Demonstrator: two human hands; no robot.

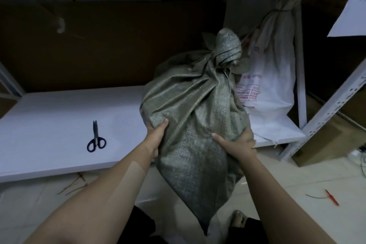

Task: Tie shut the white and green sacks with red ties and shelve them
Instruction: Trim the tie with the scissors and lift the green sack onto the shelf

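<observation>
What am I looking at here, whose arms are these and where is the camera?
There is no machine here: a person wears one camera on their head, looking down at their own bare arms. The left hand and right hand grip a green sack, its neck bunched shut, holding it over the front edge of a low white shelf. Black scissors lie on that shelf. A white sack, tied at the top, already stands at the shelf's right end. A red tie lies on the floor.

Scissors [96, 138] on shelf [49, 125] at left, one sack [195, 117] before another sack [271, 77] at right.
</observation>
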